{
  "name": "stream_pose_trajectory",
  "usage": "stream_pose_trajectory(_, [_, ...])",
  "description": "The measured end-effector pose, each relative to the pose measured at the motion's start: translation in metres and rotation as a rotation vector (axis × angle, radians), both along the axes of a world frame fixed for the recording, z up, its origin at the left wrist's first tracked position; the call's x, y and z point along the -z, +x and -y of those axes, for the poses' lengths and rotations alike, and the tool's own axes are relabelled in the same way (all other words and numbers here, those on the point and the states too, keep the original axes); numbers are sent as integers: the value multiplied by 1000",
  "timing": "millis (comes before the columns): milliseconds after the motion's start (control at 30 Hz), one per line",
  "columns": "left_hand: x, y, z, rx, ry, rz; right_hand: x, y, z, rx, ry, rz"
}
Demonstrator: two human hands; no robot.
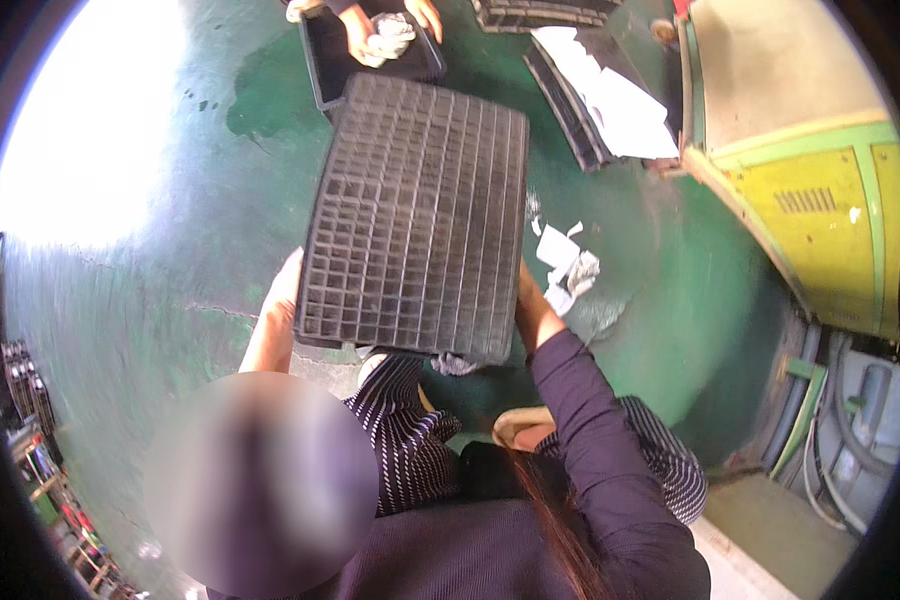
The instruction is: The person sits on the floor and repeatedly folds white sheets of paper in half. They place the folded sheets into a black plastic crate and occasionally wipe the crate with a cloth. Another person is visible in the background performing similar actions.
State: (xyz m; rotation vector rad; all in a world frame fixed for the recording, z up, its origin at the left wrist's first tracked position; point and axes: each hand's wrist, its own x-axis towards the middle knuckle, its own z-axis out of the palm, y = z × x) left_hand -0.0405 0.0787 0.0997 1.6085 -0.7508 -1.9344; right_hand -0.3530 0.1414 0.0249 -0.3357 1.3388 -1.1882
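A black plastic crate [415, 215] with a ribbed grid face is held up in front of me, its grid side toward me and slightly tilted. My left hand [288, 285] grips its left edge, the fingers partly hidden behind it. At the right edge is my right hand [526, 300], closed on the crate with its fingertips out of sight. A grey crumpled cloth [455, 365] shows just below the crate's lower edge; what it rests on cannot be made out.
Beyond my crate, another person's hands [360, 38] work a pale rag [392, 38] inside a black crate [320, 65]. White papers [610, 95] lie over dark crates at the far right. Paper scraps [562, 262] litter the wet green floor [170, 330]. A yellow-green machine [805, 205] stands right.
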Motion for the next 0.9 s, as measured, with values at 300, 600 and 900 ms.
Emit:
stream_pose_trajectory(300, [-65, -4, 10, 185, -812, 199, 20, -49, -85, -856, 82, -1178])
stream_pose_trajectory(600, [46, 11, -17, 593, -1237, 1162, 16, -17, -112, -1434, -139, -1360])
stream_pose_trajectory(900, [89, -21, -50, 746, -1339, 1115, -213, -80, -28, -1235, 133, -194])
